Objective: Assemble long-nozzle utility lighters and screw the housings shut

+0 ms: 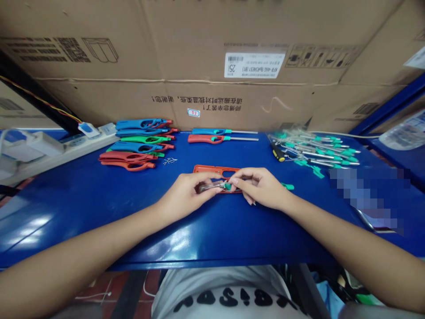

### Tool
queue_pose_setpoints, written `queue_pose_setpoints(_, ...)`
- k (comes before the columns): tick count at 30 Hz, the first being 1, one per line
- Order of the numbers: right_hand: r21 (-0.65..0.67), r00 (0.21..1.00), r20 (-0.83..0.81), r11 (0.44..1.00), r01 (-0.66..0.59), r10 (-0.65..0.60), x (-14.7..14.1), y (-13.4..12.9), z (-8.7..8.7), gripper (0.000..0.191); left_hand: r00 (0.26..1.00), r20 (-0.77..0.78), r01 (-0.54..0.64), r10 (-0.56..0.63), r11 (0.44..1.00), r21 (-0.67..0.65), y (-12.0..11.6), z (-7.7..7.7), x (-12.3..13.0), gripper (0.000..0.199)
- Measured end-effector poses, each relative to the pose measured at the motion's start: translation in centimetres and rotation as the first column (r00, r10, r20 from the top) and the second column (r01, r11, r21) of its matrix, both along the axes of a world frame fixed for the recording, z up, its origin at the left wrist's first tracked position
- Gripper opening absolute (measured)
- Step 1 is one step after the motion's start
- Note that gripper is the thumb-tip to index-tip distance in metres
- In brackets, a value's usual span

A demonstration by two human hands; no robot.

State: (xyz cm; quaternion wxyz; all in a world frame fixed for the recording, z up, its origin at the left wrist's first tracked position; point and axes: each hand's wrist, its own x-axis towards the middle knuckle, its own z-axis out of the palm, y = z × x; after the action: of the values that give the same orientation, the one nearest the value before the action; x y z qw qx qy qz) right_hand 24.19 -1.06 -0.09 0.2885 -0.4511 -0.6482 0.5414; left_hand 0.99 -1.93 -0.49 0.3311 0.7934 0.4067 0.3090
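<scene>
Between the thumb and fingers of my left hand is a clear lighter fuel tank, lying sideways. My right hand pinches at a small green part by the tank's right end; its fingertips hide exactly what they grip. Beneath and behind both hands lies an orange lighter shell half on the blue table. Another green piece sticks out to the right from behind my right hand.
Blue, green and red lighter shells are stacked at left, beside small screws. Two lighters with metal tubes lie at the back. At right are several metal rods with green parts, a yellow-black screwdriver and a pixelated device. A power strip borders the left.
</scene>
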Motion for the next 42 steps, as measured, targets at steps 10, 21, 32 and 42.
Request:
queue_pose_setpoints(10,-0.042,0.997,0.073,0.999,0.017,-0.014,0.5,0.4,0.1,0.022,0.985,-0.168,0.045,-0.024,0.991,0.123,1.0,0.0,-0.9,0.011)
queue_pose_setpoints(21,-0.024,0.995,0.095,1.0,0.014,-0.011,0.6,0.3,0.3,0.025,0.973,-0.232,0.042,-0.016,0.993,0.108,0.5,0.9,-1.1,0.012)
queue_pose_setpoints(32,0.322,0.949,0.266,0.913,-0.251,0.167,0.9,-0.3,0.1,0.039,0.97,-0.227,0.115,-0.082,0.984,0.135,0.6,1.2,-1.4,0.015)
queue_pose_setpoints(42,0.582,0.89,0.41,0.694,-0.424,0.2,1.4,-0.7,-0.1,0.04,0.963,-0.252,0.137,-0.1,0.981,0.135,0.6,1.0,-1.3,0.018)
